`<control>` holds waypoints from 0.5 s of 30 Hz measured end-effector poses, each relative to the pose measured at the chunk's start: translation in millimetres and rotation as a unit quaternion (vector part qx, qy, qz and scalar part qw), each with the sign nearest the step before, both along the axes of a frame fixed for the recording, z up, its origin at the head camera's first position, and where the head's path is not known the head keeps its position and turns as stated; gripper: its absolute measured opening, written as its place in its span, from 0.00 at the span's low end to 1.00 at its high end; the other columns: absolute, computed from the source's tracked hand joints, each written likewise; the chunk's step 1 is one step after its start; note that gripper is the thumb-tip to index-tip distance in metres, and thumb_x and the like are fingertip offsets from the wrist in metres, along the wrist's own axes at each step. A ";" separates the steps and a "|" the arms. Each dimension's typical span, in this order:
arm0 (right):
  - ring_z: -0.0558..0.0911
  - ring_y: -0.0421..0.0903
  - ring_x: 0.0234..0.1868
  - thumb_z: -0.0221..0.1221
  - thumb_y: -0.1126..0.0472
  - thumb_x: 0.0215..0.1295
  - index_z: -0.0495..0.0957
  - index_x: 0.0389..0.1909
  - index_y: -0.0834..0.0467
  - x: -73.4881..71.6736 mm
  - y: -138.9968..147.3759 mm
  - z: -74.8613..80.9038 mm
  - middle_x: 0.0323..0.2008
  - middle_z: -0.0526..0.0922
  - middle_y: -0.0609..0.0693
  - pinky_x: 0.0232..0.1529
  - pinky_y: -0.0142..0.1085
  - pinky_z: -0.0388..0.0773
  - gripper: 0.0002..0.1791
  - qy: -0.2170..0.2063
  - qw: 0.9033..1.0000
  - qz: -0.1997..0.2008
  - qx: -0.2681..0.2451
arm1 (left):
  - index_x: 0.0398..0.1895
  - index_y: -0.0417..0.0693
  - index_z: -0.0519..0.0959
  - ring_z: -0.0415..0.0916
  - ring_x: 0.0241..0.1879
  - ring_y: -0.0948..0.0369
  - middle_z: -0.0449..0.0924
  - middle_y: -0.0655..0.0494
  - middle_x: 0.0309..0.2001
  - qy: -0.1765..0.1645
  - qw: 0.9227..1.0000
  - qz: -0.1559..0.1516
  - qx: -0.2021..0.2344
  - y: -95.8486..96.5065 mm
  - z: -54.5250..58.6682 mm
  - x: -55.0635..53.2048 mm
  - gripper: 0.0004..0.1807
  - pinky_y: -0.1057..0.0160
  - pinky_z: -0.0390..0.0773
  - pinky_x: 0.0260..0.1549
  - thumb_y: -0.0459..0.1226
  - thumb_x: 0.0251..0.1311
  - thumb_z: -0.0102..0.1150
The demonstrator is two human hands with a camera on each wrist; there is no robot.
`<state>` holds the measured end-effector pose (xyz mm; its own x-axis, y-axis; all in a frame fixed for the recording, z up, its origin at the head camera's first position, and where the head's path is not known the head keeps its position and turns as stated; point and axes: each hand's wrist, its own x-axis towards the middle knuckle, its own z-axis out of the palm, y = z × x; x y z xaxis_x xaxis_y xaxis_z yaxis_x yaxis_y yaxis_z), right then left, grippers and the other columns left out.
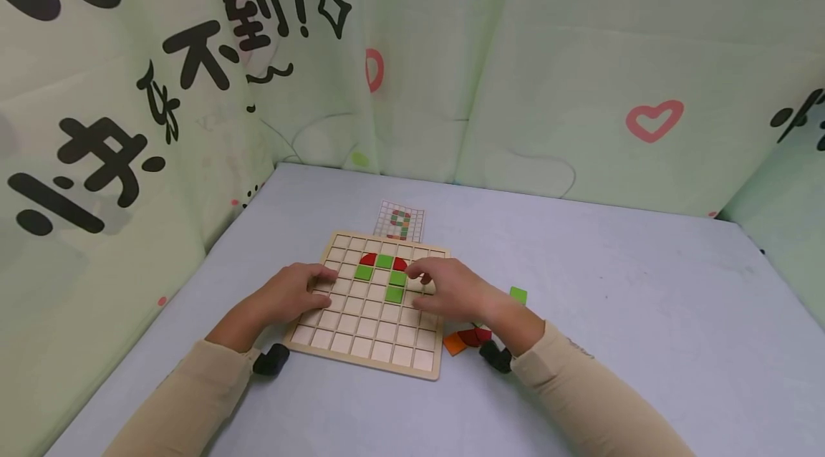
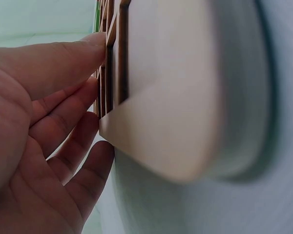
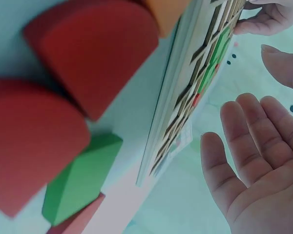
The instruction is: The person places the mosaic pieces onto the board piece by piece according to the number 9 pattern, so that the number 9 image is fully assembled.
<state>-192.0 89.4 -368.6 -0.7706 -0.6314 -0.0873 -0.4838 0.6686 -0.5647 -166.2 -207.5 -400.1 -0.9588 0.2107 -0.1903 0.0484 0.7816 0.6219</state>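
Note:
A square wooden grid board (image 1: 361, 364) lies flat on the table. In its upper part sit several green square tiles (image 1: 394, 294) and two red quarter-round tiles (image 1: 368, 259), forming an arch that runs down on the right. My left hand (image 1: 298, 294) rests at the board's left side, thumb and fingertips touching its surface and edge in the left wrist view. Over the board's right part hovers my right hand (image 1: 451, 289), its fingers spread beside the right-hand tiles. Nothing sits between those fingers in the right wrist view.
Behind the board lies a printed pattern card (image 1: 399, 220), partly covered by it. Loose red tiles (image 1: 475, 337) and an orange tile (image 1: 454, 344) lie off the board's right edge. Another green tile (image 1: 518, 294) lies beyond my right wrist. A printed curtain (image 1: 580, 84) encloses the table.

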 end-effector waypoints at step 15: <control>0.79 0.49 0.53 0.65 0.61 0.63 0.75 0.61 0.62 2.1 24.5 5.9 0.56 0.80 0.51 0.54 0.44 0.76 0.25 0.015 1.000 -0.008 -0.005 | 0.63 0.42 0.77 0.62 0.69 0.43 0.72 0.41 0.65 -0.002 1.000 0.000 0.004 -0.4 0.5 0.4 0.24 0.43 0.65 0.64 0.35 0.63 0.66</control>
<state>-189.9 113.9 -362.7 -0.7831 -0.6192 -0.0575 -0.4894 0.6708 -0.5573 -165.8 -208.0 -399.6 -0.9579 0.2128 -0.1928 0.0461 0.7766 0.6283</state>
